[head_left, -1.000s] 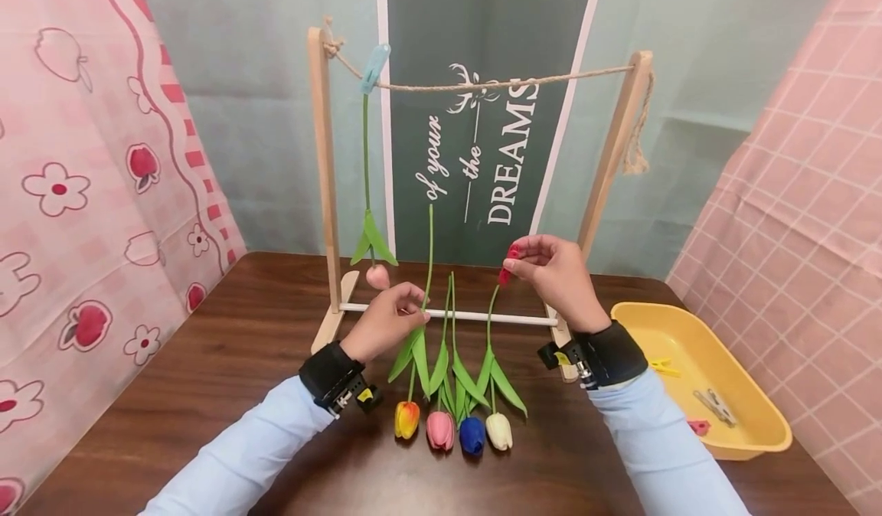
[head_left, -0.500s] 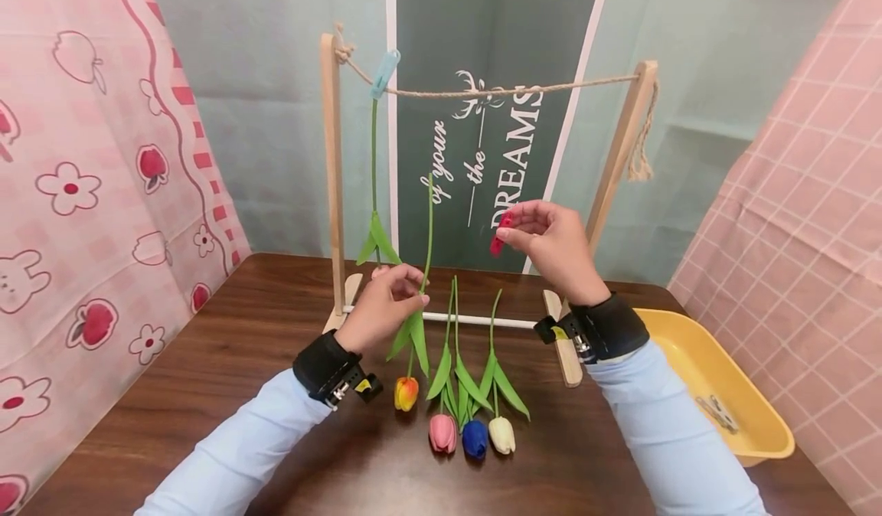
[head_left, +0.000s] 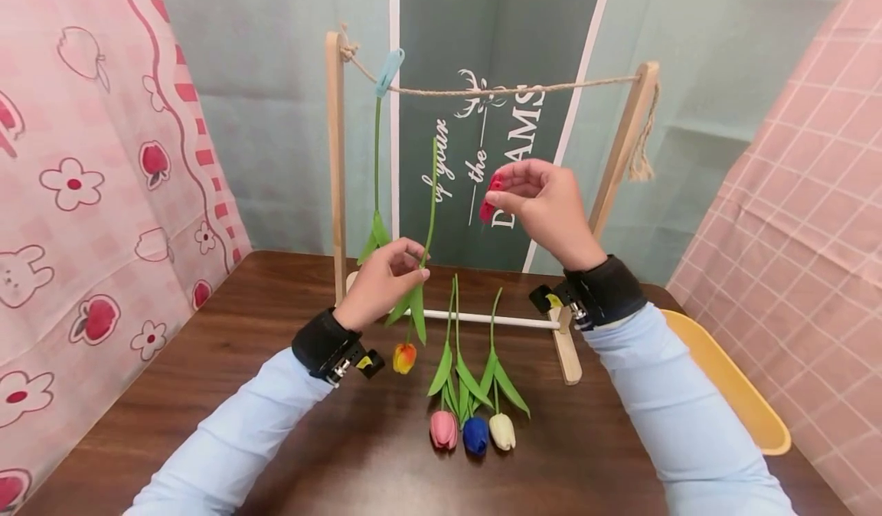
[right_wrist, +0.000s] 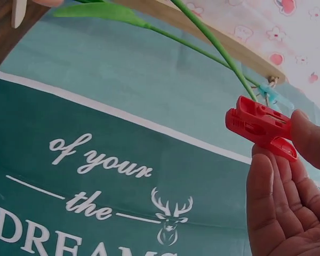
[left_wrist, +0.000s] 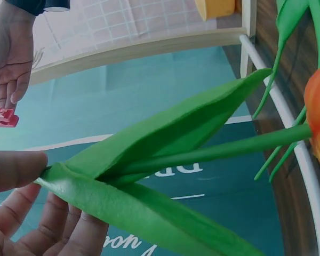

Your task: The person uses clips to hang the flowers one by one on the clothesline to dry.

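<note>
My left hand (head_left: 383, 280) pinches the green stem of an orange-yellow tulip (head_left: 404, 357) just above its leaves; the bloom hangs head down over the table. In my right hand (head_left: 549, 210) a red clothespin (right_wrist: 260, 124) is held between thumb and fingers, below the rope (head_left: 475, 92). A blue clothespin (head_left: 390, 72) fastens another tulip's stem (head_left: 377, 156) to the rope's left end; my left hand hides that bloom in the head view. On the table lie a pink tulip (head_left: 443, 430), a blue tulip (head_left: 475, 435) and a white tulip (head_left: 502, 432).
The rope spans a wooden frame with a left post (head_left: 336, 164) and a right post (head_left: 623, 141). A white bar (head_left: 482, 318) joins the frame's feet low down. To the right stands a yellow basin (head_left: 730, 378), partly behind my right sleeve.
My left hand has lifted the orange-yellow tulip upward. My right hand has risen and moved left with the red clothespin, away from the white tulip's stem.
</note>
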`<state>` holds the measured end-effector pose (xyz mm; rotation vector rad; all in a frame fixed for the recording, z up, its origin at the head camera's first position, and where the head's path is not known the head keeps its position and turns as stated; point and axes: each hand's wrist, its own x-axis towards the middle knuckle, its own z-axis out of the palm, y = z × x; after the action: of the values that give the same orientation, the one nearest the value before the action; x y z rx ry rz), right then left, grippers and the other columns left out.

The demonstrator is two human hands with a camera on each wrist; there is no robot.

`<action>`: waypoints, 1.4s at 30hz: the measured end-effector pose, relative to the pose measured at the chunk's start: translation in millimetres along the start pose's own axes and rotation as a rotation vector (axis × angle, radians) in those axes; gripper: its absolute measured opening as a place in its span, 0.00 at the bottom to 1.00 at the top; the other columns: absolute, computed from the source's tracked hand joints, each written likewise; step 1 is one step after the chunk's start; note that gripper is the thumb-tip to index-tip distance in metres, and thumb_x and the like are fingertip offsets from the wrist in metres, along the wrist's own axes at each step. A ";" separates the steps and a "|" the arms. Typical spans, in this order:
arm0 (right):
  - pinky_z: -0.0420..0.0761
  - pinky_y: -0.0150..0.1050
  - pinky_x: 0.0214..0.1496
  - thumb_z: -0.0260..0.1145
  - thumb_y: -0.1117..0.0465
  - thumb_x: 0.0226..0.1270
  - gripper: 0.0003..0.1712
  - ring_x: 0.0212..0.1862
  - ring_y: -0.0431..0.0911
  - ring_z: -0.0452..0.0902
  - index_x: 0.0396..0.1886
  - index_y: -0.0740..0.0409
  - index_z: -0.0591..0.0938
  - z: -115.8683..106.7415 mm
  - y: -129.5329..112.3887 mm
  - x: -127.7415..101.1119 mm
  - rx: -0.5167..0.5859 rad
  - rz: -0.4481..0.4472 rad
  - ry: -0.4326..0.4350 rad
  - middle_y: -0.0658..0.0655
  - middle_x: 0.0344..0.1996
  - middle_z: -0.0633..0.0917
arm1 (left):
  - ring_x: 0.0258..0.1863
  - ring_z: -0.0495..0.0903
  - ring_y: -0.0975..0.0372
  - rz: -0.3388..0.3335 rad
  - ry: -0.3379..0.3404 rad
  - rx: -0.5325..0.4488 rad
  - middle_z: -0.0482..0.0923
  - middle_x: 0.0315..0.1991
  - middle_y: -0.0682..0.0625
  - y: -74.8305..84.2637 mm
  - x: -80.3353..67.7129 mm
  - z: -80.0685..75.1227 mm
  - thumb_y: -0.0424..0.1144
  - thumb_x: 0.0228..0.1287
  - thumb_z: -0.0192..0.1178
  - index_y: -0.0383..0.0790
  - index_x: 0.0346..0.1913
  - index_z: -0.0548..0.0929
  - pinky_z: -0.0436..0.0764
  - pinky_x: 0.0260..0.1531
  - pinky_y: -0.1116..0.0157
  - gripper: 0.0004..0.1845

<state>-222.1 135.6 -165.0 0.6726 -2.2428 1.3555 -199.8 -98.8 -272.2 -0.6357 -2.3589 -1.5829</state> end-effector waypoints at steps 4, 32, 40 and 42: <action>0.80 0.32 0.39 0.75 0.63 0.58 0.14 0.34 0.43 0.84 0.41 0.64 0.84 0.3 -8.6 11.5 0.012 -0.009 0.002 0.58 0.33 0.86 | 0.29 0.76 0.56 0.001 0.007 0.004 0.79 0.31 0.45 3.7 6.9 -4.5 0.31 0.64 0.63 0.37 0.46 0.78 0.74 0.31 0.62 0.09; 0.79 0.35 0.38 0.75 0.67 0.56 0.11 0.35 0.48 0.80 0.38 0.62 0.83 -3.8 -67.3 79.2 0.258 0.006 0.039 0.57 0.32 0.84 | 0.32 0.78 0.53 -0.009 0.118 0.016 0.79 0.33 0.43 13.4 35.4 -18.7 0.31 0.64 0.64 0.38 0.46 0.79 0.77 0.33 0.60 0.09; 0.80 0.35 0.41 0.74 0.67 0.57 0.10 0.36 0.47 0.80 0.37 0.61 0.83 6.3 -77.0 93.4 0.264 0.004 0.034 0.57 0.32 0.84 | 0.35 0.78 0.53 -0.030 0.125 0.012 0.79 0.35 0.43 11.2 36.7 -21.8 0.32 0.65 0.63 0.39 0.47 0.80 0.78 0.36 0.59 0.09; 0.80 0.35 0.41 0.74 0.66 0.57 0.10 0.37 0.47 0.80 0.37 0.61 0.83 9.7 -78.3 95.9 0.245 -0.002 0.031 0.57 0.32 0.84 | 0.36 0.78 0.53 -0.038 0.130 0.009 0.79 0.36 0.43 10.1 37.0 -22.5 0.32 0.65 0.63 0.39 0.47 0.80 0.79 0.35 0.58 0.09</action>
<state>-251.5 77.9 -59.0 0.7296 -2.0705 1.6449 -228.7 -107.8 -239.6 -0.4736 -2.2946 -1.5777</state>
